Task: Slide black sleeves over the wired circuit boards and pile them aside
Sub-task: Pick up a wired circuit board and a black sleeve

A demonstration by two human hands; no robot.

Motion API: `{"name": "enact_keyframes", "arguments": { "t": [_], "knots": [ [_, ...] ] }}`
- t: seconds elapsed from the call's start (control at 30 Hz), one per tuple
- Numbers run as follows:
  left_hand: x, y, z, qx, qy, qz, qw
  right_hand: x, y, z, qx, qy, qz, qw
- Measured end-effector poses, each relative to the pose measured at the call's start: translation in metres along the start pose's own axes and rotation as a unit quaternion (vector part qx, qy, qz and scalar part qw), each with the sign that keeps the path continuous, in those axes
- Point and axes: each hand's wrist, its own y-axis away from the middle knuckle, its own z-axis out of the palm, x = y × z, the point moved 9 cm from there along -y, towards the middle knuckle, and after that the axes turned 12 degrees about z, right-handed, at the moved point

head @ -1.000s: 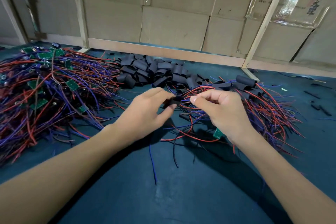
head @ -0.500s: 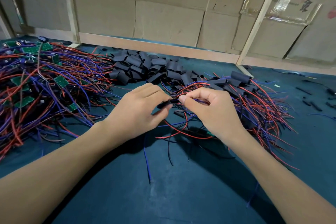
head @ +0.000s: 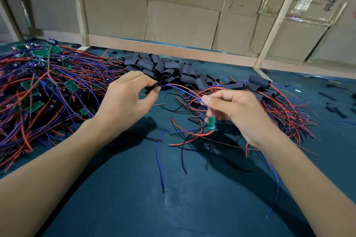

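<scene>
- Lying at the far left, a heap of unsleeved boards with red and blue leads covers the teal table; green boards show bare among the wires, so much of the job looks undone
- Left hand is raised above the table with thumb and forefinger pinching a thin black sleeve; blue and red wires run out of its right end toward the other hand
- Behind the hands, a stock of wider black sleeves lies loose near the wooden rail
- Right hand has its fingers curled, pinching those wires near their middle; a small green circuit board hangs below it, blurred, uncovered
- At the right, a pile of sleeved pieces with trailing leads lies on the table, touching nothing held
- Step in hand, as I judge it: threading the sleeve along the leads toward the board; the sleeve sits well apart from it
- Next move calls for keeping the wires taut with the right hand while the left draws the sleeve down over the board; a slack lead could snag at the sleeve mouth
</scene>
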Motion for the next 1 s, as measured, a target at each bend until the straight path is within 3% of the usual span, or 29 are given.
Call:
{"name": "enact_keyframes", "arguments": {
  "t": [0.2,0.57,0.67,0.8,1.0],
  "knots": [
    [0.004,-0.002,0.000,0.001,-0.006,0.013,1.000,0.004,0.002,0.015,-0.101,-0.176,0.072,0.977],
    [0.038,-0.006,0.010,-0.056,-0.069,0.143,0.986,-0.008,0.008,0.007,-0.004,-0.029,-0.033,0.999],
    [0.054,-0.008,0.011,-0.058,-0.030,0.174,0.983,-0.014,0.015,0.017,0.017,-0.013,-0.081,0.996],
    [0.059,-0.006,0.016,-0.084,0.099,0.119,0.984,-0.018,0.020,0.033,-0.036,-0.063,-0.099,0.992],
    [0.038,-0.012,0.000,-0.034,0.037,0.019,0.999,-0.011,0.014,0.036,-0.140,-0.190,-0.018,0.972]
  ]
}}
